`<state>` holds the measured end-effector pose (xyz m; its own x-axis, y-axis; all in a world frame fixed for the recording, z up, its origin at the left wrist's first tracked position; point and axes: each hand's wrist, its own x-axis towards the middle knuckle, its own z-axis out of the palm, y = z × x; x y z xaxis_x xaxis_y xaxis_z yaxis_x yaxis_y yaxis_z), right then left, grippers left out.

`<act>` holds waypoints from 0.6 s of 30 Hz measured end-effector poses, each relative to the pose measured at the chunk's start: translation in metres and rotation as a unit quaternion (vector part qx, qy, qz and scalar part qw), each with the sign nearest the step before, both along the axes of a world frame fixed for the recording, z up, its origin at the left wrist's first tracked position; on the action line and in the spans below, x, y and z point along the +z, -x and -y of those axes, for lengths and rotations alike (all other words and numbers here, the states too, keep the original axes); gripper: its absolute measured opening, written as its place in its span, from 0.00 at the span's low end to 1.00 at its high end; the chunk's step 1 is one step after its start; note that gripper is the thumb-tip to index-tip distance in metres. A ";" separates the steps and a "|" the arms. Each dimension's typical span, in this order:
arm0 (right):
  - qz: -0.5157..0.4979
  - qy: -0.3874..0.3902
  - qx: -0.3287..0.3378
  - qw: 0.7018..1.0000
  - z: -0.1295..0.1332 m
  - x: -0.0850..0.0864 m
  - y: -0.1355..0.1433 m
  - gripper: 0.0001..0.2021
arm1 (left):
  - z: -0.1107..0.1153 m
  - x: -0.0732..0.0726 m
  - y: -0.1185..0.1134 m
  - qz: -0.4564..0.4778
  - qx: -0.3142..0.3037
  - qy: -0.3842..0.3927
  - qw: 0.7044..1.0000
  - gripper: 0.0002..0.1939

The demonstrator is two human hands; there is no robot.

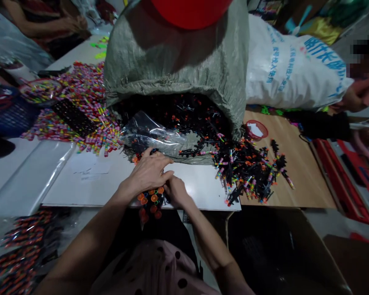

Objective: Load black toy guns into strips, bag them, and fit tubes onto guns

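White tabletop bears a grey sack, with bright tubes piled left of it and black pieces heaped to its right. Before the sack, a worker's left hand lies over an orange-tipped bundle, fingers close together, slightly bent; the right hand sits just beside it, fingers mostly hidden. Whether either grips the bundle cannot be told.

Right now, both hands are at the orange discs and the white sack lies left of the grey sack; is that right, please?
Not left: in the head view, the white sack lies right of the grey sack. The left hand and right hand are at the orange discs.
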<state>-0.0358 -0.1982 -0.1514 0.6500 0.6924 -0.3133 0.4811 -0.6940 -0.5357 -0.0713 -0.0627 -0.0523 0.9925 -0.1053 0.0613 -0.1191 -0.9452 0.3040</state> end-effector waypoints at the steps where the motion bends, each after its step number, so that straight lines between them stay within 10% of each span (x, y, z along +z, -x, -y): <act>1: -0.018 -0.002 0.020 1.000 0.008 0.006 -0.016 0.10 | -0.001 -0.001 0.000 0.001 0.000 0.003 1.000 0.13; 9: 0.242 0.097 -0.147 0.954 0.056 0.037 -0.125 0.13 | -0.004 -0.001 -0.001 -0.021 0.010 0.006 1.000 0.14; 13: 0.087 -0.103 -0.194 0.972 0.049 0.017 -0.077 0.09 | -0.003 0.002 -0.001 -0.044 0.013 0.010 0.999 0.15; 18: -0.143 -0.316 -0.258 0.902 0.029 -0.021 0.012 0.14 | -0.003 -0.001 -0.001 -0.025 0.017 0.002 1.000 0.15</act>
<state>-0.0481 -0.2267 -0.1722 0.8921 0.4194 -0.1680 -0.0388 -0.2994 -0.9533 -0.0699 -0.0593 -0.0536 0.9973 -0.0717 0.0125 -0.0720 -0.9470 0.3132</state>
